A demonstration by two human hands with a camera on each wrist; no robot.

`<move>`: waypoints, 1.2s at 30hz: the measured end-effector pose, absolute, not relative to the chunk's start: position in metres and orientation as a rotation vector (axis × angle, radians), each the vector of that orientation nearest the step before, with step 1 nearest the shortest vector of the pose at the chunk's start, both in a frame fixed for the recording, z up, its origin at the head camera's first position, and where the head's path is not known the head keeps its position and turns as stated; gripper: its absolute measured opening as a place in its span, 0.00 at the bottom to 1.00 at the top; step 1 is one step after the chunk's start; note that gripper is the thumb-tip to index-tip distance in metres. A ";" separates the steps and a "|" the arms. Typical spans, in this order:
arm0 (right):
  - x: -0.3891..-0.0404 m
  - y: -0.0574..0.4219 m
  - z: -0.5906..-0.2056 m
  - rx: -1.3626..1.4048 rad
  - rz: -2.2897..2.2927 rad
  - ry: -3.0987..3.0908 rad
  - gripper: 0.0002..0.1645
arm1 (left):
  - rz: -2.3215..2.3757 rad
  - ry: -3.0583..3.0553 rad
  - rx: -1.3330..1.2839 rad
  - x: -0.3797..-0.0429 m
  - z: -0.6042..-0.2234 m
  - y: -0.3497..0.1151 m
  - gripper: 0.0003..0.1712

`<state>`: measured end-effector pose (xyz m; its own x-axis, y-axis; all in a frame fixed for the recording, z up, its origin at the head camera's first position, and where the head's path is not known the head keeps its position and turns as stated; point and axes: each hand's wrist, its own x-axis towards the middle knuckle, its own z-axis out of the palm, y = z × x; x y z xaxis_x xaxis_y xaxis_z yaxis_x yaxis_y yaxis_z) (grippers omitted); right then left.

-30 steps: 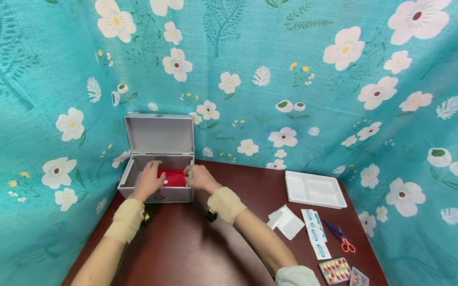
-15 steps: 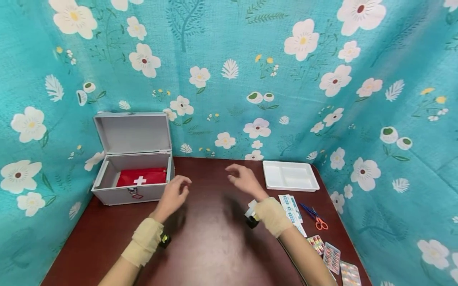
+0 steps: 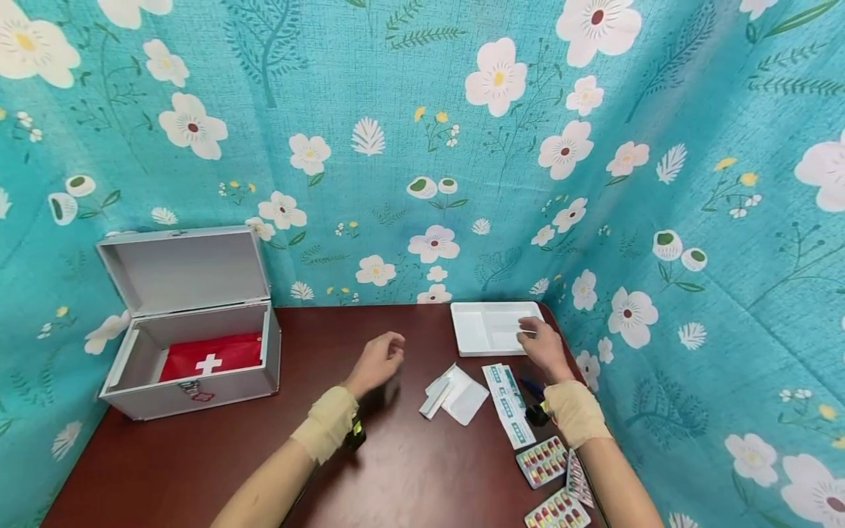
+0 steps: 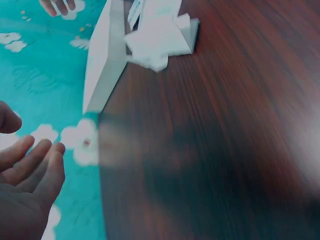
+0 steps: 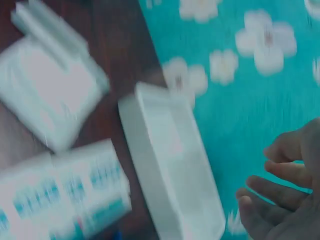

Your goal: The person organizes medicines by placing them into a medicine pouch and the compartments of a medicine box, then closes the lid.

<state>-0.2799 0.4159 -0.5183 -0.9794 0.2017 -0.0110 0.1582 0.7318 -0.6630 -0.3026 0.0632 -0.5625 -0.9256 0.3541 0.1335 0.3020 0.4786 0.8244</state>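
Note:
My right hand (image 3: 546, 348) holds nothing, its fingers loosely bent, and overlaps the right end of the white divided tray (image 3: 467, 334) in the head view. In the right wrist view its fingers hang beyond the tray (image 5: 172, 150), apart from it. My left hand (image 3: 378, 363) is empty too, above the table left of some white gauze packets (image 3: 465, 400). At the left stands a grey metal case (image 3: 257, 385), lid raised, with a red pouch (image 3: 244, 353) bearing a white cross inside.
White-and-blue packets (image 3: 507, 411) lie in front of the tray. Blister packs of capsules (image 3: 543, 462) are nearer the front right. Scissors are mostly hidden behind the right wrist. A teal flowered cloth (image 3: 396, 183) hangs around the dark table (image 3: 409, 469).
Both hands have left the red pouch in the case and moved right, the right hand as far as the tray. The head view has turned right. The pouch's white cross now shows.

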 end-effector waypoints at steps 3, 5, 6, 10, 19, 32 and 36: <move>-0.286 0.449 -0.527 -0.389 1.061 -2.863 0.28 | 1.388 2.630 0.572 -0.317 -0.570 0.094 0.21; -0.291 0.467 -0.532 -0.415 1.005 -2.886 0.30 | 1.335 2.617 0.557 -0.326 -0.575 0.113 0.25; -0.293 0.475 -0.535 -0.427 0.970 -2.901 0.30 | 1.316 2.605 0.547 -0.329 -0.577 0.122 0.28; -0.304 0.495 -0.550 -0.455 0.834 -2.979 0.30 | 1.283 2.593 0.490 -0.341 -0.583 0.155 0.35; -0.324 0.504 -0.589 -0.565 0.612 -3.133 0.26 | 0.974 2.758 0.442 -0.352 -0.602 0.214 0.42; -0.360 0.423 -0.600 -0.334 0.407 -3.115 0.06 | 1.012 2.920 0.225 -0.357 -0.609 0.156 0.19; -0.367 0.382 -0.598 -0.269 0.371 -3.127 0.05 | 1.069 2.931 0.183 -0.354 -0.612 0.116 0.25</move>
